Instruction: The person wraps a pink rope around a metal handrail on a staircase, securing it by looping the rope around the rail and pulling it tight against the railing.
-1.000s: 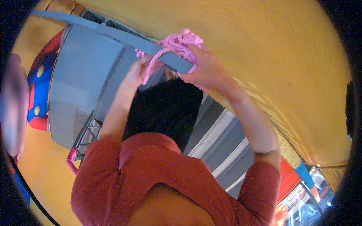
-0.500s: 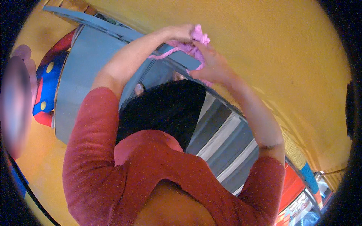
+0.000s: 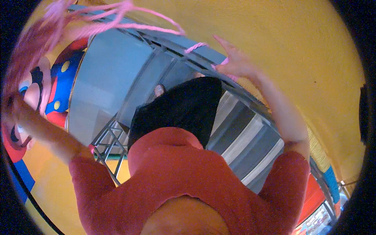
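At the far left rim my left hand (image 3: 13, 103) is swung out wide, blurred and dark. It appears closed on a bundle of pink yarn (image 3: 37, 43), whose loose strands fan upward and trail right along a grey metal rail (image 3: 145, 39). My right hand (image 3: 241, 62) is at the rail on the right with thumb and forefinger spread apart. Beside and partly behind it, a short wrap of pink yarn (image 3: 225, 62) shows on the rail. Another pink strand (image 3: 196, 47) crosses the rail a little to the left.
A yellow wall (image 3: 290, 43) rises beyond the rail. Yellow cord (image 3: 319, 150) and blue cord (image 3: 331, 182) wrap the rail at lower right. A painted cartoon figure (image 3: 64, 82) stands at left. Below are a grey striped surface (image 3: 244, 137) and a metal lattice frame (image 3: 113, 141).
My left hand has left the rail and swung far left, drawing the pink yarn out in long strands. My right hand stays by the rail, its fingers spread wider.
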A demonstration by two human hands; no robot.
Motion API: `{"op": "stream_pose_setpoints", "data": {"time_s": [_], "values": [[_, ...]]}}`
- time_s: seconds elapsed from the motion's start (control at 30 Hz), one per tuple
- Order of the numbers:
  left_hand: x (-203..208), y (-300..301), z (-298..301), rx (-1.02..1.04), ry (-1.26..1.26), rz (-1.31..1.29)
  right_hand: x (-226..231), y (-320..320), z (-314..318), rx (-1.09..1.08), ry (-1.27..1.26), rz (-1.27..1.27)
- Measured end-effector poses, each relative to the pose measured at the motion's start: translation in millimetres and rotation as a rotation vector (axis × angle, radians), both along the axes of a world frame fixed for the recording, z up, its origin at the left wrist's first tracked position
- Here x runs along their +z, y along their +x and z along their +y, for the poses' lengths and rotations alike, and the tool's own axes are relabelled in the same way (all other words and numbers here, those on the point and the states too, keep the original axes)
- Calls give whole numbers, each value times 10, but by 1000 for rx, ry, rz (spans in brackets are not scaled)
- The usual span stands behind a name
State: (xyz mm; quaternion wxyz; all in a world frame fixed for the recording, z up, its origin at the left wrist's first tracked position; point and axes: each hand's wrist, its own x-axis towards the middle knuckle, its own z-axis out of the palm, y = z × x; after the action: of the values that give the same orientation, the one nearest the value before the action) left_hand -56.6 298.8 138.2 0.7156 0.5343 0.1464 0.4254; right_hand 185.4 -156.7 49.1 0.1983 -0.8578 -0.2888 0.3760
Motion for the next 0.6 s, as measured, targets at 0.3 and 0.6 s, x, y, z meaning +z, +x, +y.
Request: {"op": "stream_pose_setpoints", "data": {"time_s": [0.3,0.6], "values": [[230,-1412,357,571,619,263,-292,33,-136,242,175,-211],[-1386,-2310,505,131,315,1218,-127,17,51,160,-32,76]]}}
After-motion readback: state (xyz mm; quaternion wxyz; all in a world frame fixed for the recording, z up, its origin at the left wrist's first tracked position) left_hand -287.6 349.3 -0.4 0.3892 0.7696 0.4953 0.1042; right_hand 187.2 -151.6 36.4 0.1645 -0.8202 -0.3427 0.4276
